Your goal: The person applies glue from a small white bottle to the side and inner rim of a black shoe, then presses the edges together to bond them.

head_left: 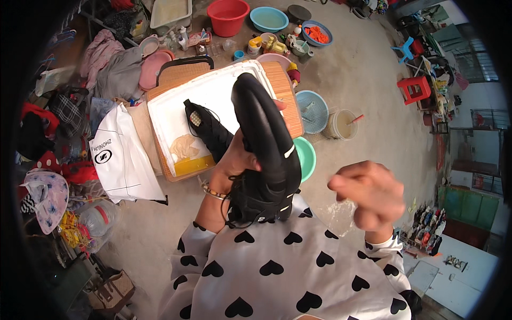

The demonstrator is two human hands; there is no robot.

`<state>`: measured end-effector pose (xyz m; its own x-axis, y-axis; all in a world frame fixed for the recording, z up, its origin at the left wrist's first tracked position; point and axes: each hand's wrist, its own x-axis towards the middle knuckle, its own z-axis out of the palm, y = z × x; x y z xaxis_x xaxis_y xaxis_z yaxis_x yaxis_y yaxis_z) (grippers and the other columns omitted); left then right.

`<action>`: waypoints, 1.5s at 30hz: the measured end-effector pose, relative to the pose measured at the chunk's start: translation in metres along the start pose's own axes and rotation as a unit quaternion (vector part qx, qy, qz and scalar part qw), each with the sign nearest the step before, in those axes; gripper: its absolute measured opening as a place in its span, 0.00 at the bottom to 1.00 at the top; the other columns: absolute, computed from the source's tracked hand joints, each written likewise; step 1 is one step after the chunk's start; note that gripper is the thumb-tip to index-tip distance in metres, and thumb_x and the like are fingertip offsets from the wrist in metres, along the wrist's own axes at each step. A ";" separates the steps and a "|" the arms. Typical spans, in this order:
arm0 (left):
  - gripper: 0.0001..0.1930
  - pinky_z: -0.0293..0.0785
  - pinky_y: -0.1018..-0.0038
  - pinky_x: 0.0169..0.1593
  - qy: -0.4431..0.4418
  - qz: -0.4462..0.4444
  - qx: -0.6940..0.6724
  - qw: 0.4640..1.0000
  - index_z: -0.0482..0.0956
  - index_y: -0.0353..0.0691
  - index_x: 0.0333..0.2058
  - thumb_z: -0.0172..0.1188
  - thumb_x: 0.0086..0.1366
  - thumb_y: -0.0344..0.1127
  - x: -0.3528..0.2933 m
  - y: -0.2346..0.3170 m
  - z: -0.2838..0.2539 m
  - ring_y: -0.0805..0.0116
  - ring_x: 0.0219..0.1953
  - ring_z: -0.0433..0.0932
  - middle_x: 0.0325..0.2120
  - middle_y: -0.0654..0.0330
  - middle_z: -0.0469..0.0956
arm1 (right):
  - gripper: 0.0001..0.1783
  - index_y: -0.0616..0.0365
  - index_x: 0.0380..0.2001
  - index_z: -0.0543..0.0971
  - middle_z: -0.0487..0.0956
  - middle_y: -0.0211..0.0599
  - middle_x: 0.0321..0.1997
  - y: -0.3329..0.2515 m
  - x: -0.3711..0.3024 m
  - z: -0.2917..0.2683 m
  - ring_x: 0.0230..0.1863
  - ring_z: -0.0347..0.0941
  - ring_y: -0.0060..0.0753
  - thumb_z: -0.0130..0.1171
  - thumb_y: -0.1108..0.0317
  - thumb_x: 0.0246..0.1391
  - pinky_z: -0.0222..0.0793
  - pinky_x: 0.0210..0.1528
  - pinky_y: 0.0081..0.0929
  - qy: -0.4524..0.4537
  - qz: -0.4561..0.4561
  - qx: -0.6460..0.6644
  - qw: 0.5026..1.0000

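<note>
A glossy black lace-up shoe (266,138) is held up close to my chest, tilted, its long curved side toward me. My left hand (240,157) grips it from the left, and fingertips show past its far edge. Loose laces hang at its lower left. My right hand (370,194) is raised apart from the shoe, its fingers curled together in a pinch; whether anything is in them is hidden. A second black lace-up shoe (210,130) lies in a white foam tray (165,114), beside crumpled tan paper (184,146) and a yellow strip (193,166).
The tray rests on a wooden-slatted table (282,90). A white bag (125,154) and heaped clothes stand to the left. Beyond are a red basin (228,18), a blue basin (269,20) and bottles. A green basin (306,159) and a bucket (341,126) sit right of the table.
</note>
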<state>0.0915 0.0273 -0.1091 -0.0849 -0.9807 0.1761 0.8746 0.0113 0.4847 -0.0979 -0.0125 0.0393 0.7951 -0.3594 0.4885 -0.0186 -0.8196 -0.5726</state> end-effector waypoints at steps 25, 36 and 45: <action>0.57 0.74 0.68 0.37 -0.012 0.070 0.190 0.979 0.50 0.40 0.60 0.78 0.36 0.50 0.034 0.030 -0.011 0.62 0.34 0.74 0.35 0.61 0.67 | 0.22 0.64 0.43 0.79 0.72 0.52 0.46 -0.012 0.020 0.007 0.42 0.71 0.45 0.60 0.76 0.39 0.67 0.44 0.36 0.204 0.010 -0.071 0.976; 0.50 0.76 0.70 0.42 0.045 0.098 0.080 0.991 0.54 0.38 0.60 0.75 0.44 0.47 0.033 0.031 0.001 0.64 0.39 0.74 0.40 0.58 0.69 | 0.22 0.69 0.44 0.75 0.75 0.48 0.44 0.001 0.027 0.017 0.37 0.73 0.36 0.66 0.74 0.42 0.70 0.39 0.27 0.198 0.127 0.116 0.965; 0.35 0.73 0.73 0.50 0.110 0.145 0.061 0.981 0.67 0.32 0.51 0.73 0.47 0.37 0.027 0.022 0.030 0.67 0.43 0.76 0.42 0.58 0.75 | 0.22 0.69 0.36 0.76 0.73 0.39 0.30 0.005 0.043 0.046 0.27 0.71 0.30 0.71 0.72 0.37 0.67 0.28 0.23 0.210 0.129 -0.061 0.967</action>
<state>0.0941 0.0073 -0.0679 0.2760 -0.9511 0.1389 0.7818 0.3062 0.5432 -0.0357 -0.0111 0.0274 0.4390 -0.6876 0.5783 -0.2763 -0.7158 -0.6413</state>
